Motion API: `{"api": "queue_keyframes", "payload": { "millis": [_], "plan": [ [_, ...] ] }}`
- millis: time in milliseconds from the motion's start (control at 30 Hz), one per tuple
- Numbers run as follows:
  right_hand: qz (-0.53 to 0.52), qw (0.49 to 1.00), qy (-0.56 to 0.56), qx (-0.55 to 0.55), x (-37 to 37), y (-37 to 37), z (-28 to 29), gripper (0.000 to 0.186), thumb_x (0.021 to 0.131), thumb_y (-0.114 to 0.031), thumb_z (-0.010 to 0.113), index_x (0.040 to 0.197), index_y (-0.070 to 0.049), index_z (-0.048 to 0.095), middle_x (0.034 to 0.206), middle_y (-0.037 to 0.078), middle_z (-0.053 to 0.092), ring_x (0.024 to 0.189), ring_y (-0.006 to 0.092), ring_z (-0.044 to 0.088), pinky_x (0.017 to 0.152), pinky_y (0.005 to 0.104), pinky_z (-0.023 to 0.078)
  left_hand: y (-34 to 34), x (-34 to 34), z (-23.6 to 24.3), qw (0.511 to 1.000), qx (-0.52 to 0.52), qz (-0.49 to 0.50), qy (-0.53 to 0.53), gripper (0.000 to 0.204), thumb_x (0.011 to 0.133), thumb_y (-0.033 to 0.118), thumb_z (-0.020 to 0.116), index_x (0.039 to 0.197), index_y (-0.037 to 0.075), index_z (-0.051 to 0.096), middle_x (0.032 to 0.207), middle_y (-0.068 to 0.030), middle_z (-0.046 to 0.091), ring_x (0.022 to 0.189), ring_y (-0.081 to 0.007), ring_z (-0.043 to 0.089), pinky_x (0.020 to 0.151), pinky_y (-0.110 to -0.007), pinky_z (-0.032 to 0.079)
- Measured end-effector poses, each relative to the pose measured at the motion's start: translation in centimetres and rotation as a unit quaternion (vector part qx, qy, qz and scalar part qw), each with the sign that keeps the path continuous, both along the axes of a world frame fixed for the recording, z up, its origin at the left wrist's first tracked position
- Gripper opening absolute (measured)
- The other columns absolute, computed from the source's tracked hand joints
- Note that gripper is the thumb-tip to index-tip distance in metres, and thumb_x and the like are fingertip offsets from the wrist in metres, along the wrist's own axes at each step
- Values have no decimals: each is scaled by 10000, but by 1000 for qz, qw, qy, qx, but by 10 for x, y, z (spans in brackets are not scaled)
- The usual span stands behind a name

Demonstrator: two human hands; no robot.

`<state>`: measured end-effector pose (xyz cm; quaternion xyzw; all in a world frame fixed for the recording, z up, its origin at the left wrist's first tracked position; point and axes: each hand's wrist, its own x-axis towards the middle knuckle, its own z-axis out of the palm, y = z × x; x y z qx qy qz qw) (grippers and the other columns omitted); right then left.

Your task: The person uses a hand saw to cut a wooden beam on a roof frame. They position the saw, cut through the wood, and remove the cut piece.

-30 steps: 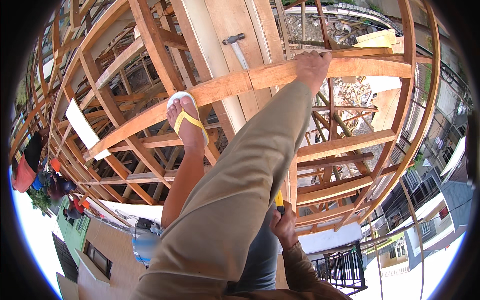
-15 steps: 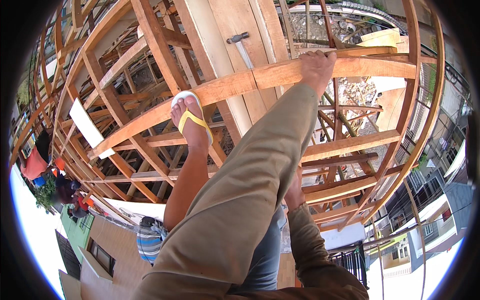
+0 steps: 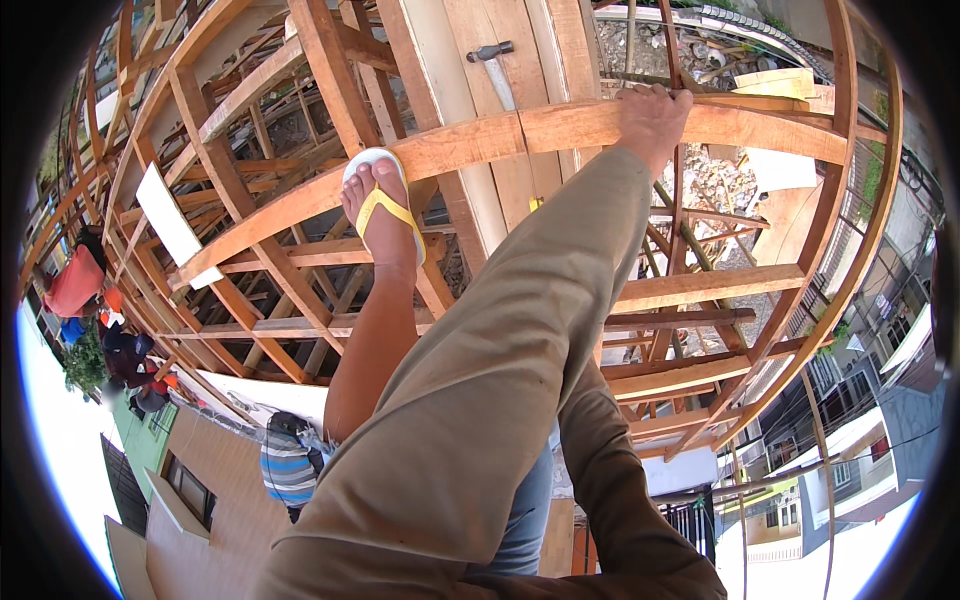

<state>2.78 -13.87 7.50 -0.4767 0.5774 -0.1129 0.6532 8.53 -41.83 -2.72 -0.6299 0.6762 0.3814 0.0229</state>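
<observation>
The beam [image 3: 480, 142] runs crosswise ahead of you, your nearer left hand [image 3: 655, 120] curled over its right half, your right hand hidden, its grip impossible to tell.

Outdoor site, daylight. Open timber frame [image 3: 705, 288]: crossing brown members, wide gaps. Ground littered with rubble [image 3: 722, 182], seen through gaps toward the frame's upper right corner; pale sheet [image 3: 782, 170] at the same spot. Past the frame's lower left corner: tan-brown wall [image 3: 222, 445] with dark window [image 3: 190, 492]; green wall [image 3: 136, 450] beside it; foliage [image 3: 85, 364] farther left. Past the lower right corner: black railing [image 3: 706, 515], then houses [image 3: 905, 430] with windows. Sky [image 3: 60, 450] blown out white, both lower sides.
</observation>
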Motion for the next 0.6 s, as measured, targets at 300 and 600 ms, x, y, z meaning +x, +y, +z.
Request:
{"api": "queue_keyframes", "payload": {
  "millis": [300, 600],
  "plan": [
    [85, 980, 182, -6, -32, 36, 57, 457, 1018, -316, 543, 1322, 22, 500, 1094, 261, 681, 817, 419, 708, 648, 436, 585, -3, 6, 3, 999, -4, -7, -32, 380, 901, 60, 655, 1256, 76, 521, 1185, -210, 635, 1103, -397, 653, 860, -497, 511],
    [14, 984, 144, -105, -7, 32, 55, 473, 985, -273, 583, 1337, 25, 472, 1124, 246, 665, 746, 415, 701, 642, 452, 590, 0, 11, -8, 999, 22, -17, -38, 412, 905, 69, 655, 1291, 70, 510, 1198, -190, 650, 1102, -337, 670, 854, -471, 510]
  ]
}}
